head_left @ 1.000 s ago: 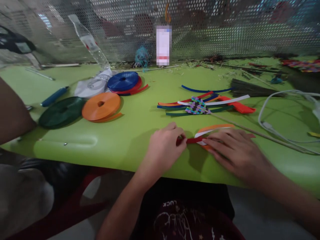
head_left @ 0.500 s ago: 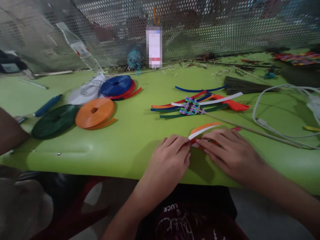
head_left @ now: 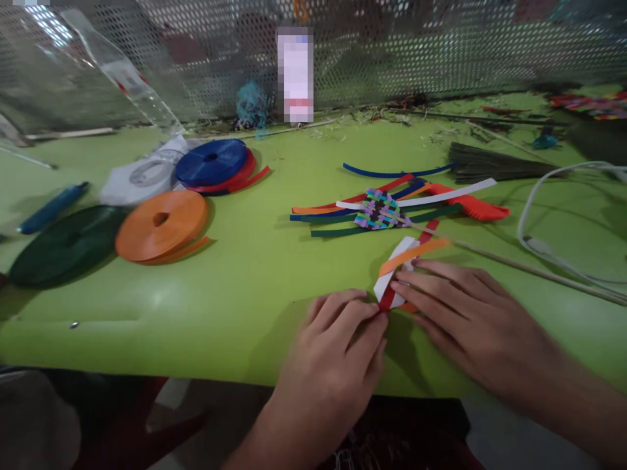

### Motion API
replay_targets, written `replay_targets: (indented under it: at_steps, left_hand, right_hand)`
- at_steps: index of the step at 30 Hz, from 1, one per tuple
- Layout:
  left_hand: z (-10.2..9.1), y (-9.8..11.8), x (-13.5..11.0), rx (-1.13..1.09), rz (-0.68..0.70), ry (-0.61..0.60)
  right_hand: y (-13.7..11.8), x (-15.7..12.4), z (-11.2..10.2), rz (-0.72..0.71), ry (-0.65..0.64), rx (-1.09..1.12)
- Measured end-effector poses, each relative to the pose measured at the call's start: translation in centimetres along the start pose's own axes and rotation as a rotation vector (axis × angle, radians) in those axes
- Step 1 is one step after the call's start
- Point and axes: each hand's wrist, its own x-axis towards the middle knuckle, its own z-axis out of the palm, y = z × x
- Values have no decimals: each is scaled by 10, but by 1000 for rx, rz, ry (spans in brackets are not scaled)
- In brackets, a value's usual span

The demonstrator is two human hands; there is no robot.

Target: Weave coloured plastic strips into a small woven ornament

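Observation:
Near the front edge of the green table lies a small weave of flat strips, with white strips, an orange strip and a red strip crossing each other. My left hand is closed, its thumb and fingertips pinching the lower end of the red strip. From the right, my right hand grips the weave with its fingertips, which cover part of it. Beyond the hands lies a small multicoloured woven diamond on a thin stick, with several loose coloured strips around it.
Rolls of strip lie to the left: a blue roll, an orange roll and a dark green roll. A blue pen-like tool, a clear bottle, a red-orange object, dark thin sticks and a white cable are around.
The strips have turned so more of the white and red faces shows. My left hand has shifted down to the red strip's lower end. The view has tilted down and moved slightly.

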Motion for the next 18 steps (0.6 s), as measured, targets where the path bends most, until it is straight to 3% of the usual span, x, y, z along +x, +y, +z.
replay_targets:
  at_steps: [8,18]
  left_hand:
    - [-1,2,2,116,22,-131]
    - [2,2,1,76,25,-66]
  right_hand:
    - [-2,0,-3,17,10,55]
    - [-3,0,1,34,16,57]
